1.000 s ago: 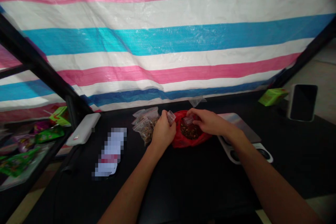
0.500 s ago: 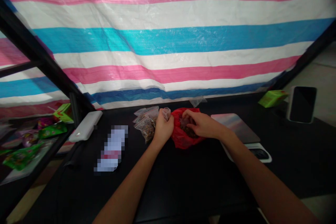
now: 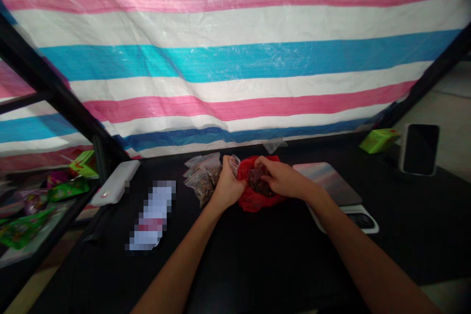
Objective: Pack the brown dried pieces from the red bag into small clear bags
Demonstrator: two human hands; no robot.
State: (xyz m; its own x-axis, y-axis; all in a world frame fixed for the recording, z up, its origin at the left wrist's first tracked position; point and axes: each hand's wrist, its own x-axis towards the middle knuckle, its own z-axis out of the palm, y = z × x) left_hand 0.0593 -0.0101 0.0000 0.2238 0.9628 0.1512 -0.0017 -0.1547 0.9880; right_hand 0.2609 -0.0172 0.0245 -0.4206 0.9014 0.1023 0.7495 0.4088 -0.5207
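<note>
My left hand (image 3: 228,185) is closed on a small clear zip bag (image 3: 234,164), whose mouth points up beside the thumb. To its right, an open red plastic bag (image 3: 253,203) holds dark, loose, grainy pieces. Over that bag my right hand (image 3: 274,176) grips a small see-through cup (image 3: 256,173), its fingers around the rim. The cup sits low among the pieces, and how full it is I cannot make out. Several filled zip bags (image 3: 204,181) with brownish contents lie in a pile left of my left hand.
Right of the red bag is a kitchen scale (image 3: 331,181), partly under my right forearm. A phone-like device (image 3: 420,149) and a green box (image 3: 379,141) stand far right. A clear bag (image 3: 274,145) lies at the back. Leftward are a blurred-out strip (image 3: 153,216) and a white power bank (image 3: 117,181).
My right hand has tilted and the see-through cup now shows more clearly among the pieces. My left hand has turned slightly, with the zip bag's mouth nearer the red bag. The view has shifted a little.
</note>
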